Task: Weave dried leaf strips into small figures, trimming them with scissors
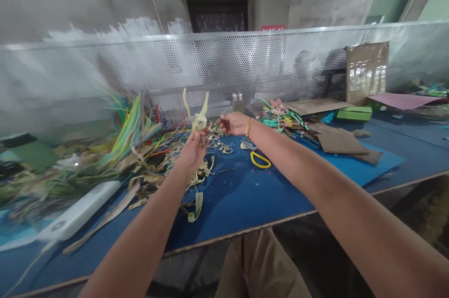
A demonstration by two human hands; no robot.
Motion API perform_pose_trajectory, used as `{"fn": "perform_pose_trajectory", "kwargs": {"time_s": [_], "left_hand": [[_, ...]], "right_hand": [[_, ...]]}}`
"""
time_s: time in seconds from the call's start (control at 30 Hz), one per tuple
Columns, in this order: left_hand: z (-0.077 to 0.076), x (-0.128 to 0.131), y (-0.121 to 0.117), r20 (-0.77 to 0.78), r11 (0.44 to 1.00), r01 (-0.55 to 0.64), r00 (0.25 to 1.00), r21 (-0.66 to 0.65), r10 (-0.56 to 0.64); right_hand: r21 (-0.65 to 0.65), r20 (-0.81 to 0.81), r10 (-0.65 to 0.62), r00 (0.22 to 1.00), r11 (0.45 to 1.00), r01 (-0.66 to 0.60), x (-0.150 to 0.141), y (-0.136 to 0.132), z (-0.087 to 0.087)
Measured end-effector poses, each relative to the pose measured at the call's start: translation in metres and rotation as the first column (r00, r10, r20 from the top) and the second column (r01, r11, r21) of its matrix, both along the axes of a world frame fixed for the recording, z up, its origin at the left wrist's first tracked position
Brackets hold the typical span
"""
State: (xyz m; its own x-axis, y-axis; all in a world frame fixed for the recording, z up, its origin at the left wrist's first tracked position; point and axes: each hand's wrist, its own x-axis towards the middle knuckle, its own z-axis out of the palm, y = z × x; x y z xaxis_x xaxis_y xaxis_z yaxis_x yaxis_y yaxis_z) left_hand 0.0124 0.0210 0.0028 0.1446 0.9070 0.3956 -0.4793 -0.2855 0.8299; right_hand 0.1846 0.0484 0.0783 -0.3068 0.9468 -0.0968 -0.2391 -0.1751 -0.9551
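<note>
In the head view, my left hand [192, 150] pinches a pale yellow piece made of folded strips [199, 122], with two long ends standing up from it like ears. My right hand [235, 124], a bracelet at its wrist, is raised just to the right, apart from that piece. Its fingers are curled together; whatever they may hold is too small to make out. Beneath both hands lie curled pale strip scraps [224, 147]. Yellow-handled scissors [260, 160] rest on the blue tabletop [242, 199] below my right wrist.
Bundled coloured strips [129, 125] and dry leaves heap up at the left, beside a white power strip [82, 209]. A glass jar [237, 101] stands behind my right hand. Artificial flowers [280, 113] and brown cardboard [342, 142] lie at right. A perforated metal screen [210, 64] closes the back.
</note>
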Motion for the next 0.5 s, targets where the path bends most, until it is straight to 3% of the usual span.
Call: {"fn": "perform_pose_trajectory", "kwargs": {"time_s": [0.07, 0.13, 0.2, 0.27, 0.37, 0.5], "left_hand": [[-0.013, 0.008, 0.003, -0.126, 0.993, -0.11, 0.987, -0.045, 0.103], [-0.024, 0.01, 0.003, -0.303, 0.971, -0.232, 0.931, -0.057, 0.205], [-0.031, 0.009, 0.003, -0.416, 0.935, -0.353, 0.856, -0.036, 0.307], [-0.033, 0.006, 0.004, -0.426, 0.897, -0.441, 0.816, -0.025, 0.39], [-0.033, -0.001, 0.008, -0.373, 0.876, -0.473, 0.832, -0.092, 0.41], [-0.033, -0.014, 0.015, -0.331, 0.896, -0.4, 0.886, -0.195, 0.323]], "right_hand": [[-0.014, -0.12, 0.028, 0.992, 0.999, -0.03, -0.002, -0.003, -0.008], [-0.013, -0.231, -0.03, 0.972, 1.0, 0.028, 0.003, -0.001, -0.011], [-0.039, -0.306, -0.192, 0.932, 0.981, 0.189, 0.018, 0.005, -0.01], [-0.091, -0.323, -0.384, 0.865, 0.922, 0.376, 0.041, 0.01, -0.008], [-0.119, -0.318, -0.494, 0.809, 0.867, 0.483, 0.079, 0.015, -0.007], [-0.073, -0.285, -0.613, 0.737, 0.78, 0.621, 0.121, 0.016, -0.005]]}}
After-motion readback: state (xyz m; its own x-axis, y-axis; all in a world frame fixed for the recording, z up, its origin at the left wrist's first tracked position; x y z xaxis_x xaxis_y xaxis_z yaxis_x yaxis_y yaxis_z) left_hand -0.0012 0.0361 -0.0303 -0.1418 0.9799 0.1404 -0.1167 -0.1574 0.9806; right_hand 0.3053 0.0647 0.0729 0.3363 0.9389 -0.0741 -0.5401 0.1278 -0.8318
